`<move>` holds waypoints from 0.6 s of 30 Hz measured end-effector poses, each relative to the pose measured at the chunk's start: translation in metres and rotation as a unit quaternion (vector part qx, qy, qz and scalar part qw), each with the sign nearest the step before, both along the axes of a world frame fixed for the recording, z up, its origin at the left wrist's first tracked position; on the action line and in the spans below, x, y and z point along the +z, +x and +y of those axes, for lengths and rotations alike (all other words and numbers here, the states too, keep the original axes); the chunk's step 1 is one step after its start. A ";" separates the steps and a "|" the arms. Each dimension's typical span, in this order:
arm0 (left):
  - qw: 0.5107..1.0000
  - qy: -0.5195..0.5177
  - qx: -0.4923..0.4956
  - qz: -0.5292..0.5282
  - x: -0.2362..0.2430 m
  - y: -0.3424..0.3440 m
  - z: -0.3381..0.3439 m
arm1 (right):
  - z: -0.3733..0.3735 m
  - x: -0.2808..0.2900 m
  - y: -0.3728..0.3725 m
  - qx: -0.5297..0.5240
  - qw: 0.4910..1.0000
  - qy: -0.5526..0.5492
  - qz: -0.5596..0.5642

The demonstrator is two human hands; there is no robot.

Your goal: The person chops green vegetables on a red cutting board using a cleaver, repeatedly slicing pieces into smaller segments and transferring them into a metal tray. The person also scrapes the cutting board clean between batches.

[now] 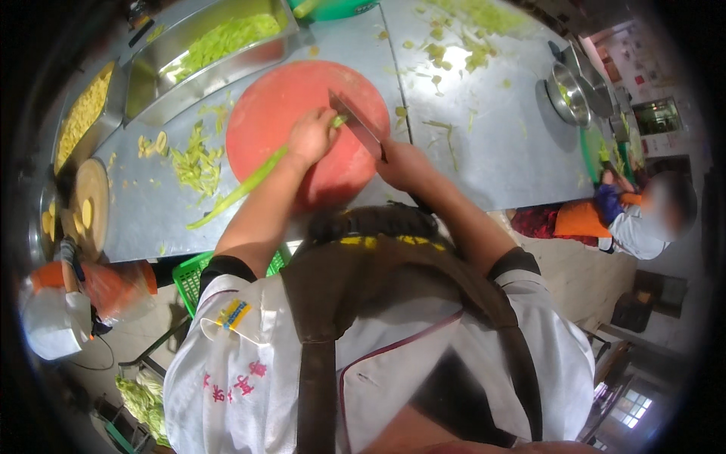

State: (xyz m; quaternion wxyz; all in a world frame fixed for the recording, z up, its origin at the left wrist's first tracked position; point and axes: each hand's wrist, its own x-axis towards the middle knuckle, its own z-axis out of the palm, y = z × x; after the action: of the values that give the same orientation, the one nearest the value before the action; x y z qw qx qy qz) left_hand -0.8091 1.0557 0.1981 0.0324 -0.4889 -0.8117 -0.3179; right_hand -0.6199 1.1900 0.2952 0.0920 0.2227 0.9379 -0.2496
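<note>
My left hand [311, 136] is closed round a long green stalk [261, 175] that looks like celery, pressing it on a round red cutting board [261, 106]. The stalk's long end runs back under my left forearm, past the board's edge onto the metal table. Its short end pokes out beside the blade of a cleaver [358, 122]. My right hand [402, 165] is closed on the cleaver's handle, which is mostly hidden by the fingers. Left of the board lies a loose pile of cut green pieces [197, 163].
A steel tray [155, 106] of green slices stands behind left, beside a tray of yellow pieces [85, 110]. Green scraps [473, 57] litter the far table. Steel bowls [569, 94] stand right. Co-workers are at the left [57, 318] and right [643, 227]. A green crate [189, 276] sits below.
</note>
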 end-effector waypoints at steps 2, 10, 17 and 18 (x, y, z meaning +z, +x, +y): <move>1.000 -0.005 -0.008 -0.002 0.001 0.000 0.002 | 0.001 0.004 -0.001 0.000 1.000 0.002 -0.013; 0.999 -0.026 0.016 -0.012 -0.005 -0.003 0.004 | 0.017 -0.052 -0.015 0.038 0.995 -0.059 0.066; 0.995 -0.069 0.072 0.012 -0.002 0.010 -0.061 | 0.097 -0.063 -0.002 -0.020 0.994 -0.070 0.087; 0.993 -0.092 0.073 0.011 -0.002 0.008 -0.070 | 0.097 -0.059 0.002 -0.066 0.994 -0.004 0.091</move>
State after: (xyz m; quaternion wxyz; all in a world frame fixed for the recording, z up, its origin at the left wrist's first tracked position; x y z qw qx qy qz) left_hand -0.8007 0.9862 0.1966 0.0195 -0.4330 -0.8705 -0.2334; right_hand -0.6179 1.2869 0.2362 -0.0093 0.2597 0.9248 -0.2781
